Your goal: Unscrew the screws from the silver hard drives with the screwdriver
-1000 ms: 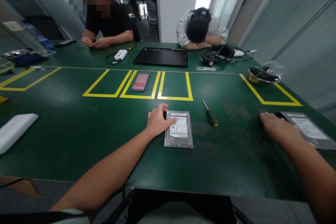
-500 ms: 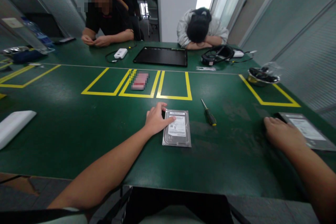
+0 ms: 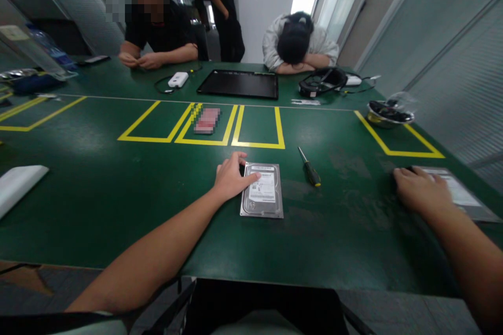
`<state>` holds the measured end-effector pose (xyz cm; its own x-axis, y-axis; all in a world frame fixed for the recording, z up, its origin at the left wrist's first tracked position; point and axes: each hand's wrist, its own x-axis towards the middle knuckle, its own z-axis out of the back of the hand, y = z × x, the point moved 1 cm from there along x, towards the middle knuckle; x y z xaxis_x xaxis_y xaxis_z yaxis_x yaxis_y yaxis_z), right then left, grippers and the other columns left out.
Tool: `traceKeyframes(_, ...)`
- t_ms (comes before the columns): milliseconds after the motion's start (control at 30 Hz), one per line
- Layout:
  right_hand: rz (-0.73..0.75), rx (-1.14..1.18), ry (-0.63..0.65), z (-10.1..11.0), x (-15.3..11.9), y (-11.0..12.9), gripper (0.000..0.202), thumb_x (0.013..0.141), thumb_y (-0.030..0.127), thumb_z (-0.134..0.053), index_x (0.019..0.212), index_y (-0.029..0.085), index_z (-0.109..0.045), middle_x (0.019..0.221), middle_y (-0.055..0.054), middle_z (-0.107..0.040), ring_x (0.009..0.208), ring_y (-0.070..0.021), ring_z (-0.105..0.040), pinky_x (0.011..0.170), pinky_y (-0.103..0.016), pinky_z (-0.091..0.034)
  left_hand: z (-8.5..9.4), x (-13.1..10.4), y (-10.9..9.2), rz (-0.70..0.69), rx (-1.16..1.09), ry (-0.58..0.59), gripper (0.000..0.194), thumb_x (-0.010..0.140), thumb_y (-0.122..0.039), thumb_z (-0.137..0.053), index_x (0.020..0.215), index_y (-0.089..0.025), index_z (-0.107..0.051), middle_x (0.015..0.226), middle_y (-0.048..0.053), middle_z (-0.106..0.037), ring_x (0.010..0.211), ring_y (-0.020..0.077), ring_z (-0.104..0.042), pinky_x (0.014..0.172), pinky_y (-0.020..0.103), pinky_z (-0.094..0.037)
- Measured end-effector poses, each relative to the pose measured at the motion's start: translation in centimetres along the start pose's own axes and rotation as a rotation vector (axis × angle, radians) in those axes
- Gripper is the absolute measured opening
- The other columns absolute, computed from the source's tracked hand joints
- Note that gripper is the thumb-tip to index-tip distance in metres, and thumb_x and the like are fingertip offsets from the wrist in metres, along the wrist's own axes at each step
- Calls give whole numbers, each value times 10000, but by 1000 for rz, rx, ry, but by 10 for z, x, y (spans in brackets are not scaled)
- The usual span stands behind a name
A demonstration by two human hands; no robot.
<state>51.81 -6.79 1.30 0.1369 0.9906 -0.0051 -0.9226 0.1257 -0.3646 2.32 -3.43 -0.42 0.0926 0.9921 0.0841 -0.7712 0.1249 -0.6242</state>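
Steadying appears to be forming the step in hand: a silver hard drive (image 3: 262, 207) is lying flat, label up, on the green bench (image 3: 118, 188), with the left hand (image 3: 230, 177) resting at its far left corner. Any shift of the drive would be calling for a firmer closing on opposite edges. The left grip is standing partly spread, its thumb lying over the label and its index finger pointing past the corner; whether the hidden fingers are pinching cannot be told. The right hand (image 3: 422, 188) is resting palm down, well apart, covering the left end of a labelled grey unit (image 3: 467, 196); its fingertips are not showing clearly, so its hold cannot be judged. Both forearms are slanting forward and inward, low over the bench. A screwdriver (image 3: 313, 174) is lying between the hands, nearer the drive.
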Motion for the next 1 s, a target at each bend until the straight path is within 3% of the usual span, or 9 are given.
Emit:
traceKeyframes(233,-20,-37,24,3,-5,-1,296,947,144,-377,932,166,-672,1185,-211,-663,1276,-324,-491,928,-493,-342,0,0,1,-3,-7,4,682,715,-604,-684,1251,-253,-449,1139,53,-659,1056,302,-595,922,470,-413)
traceKeyframes(700,-136,-106,92,22,-12,7,387,971,193,-336,913,153,-716,1130,-205,-674,1145,-344,-561,829,-439,-324,1,0,0,3,-6,16,689,716,-606,-683,1258,-252,-448,1154,61,-656,1060,305,-593,923,475,-409)
traceKeyframes(1000,-142,-108,137,17,-4,-2,341,946,153,-373,913,146,-713,1110,-228,-687,1118,-385,-551,811,-471,-290,0,1,0,2,-6,10,690,718,-587,-697,1260,-237,-452,1147,54,-662,1050,297,-596,916,463,-412)
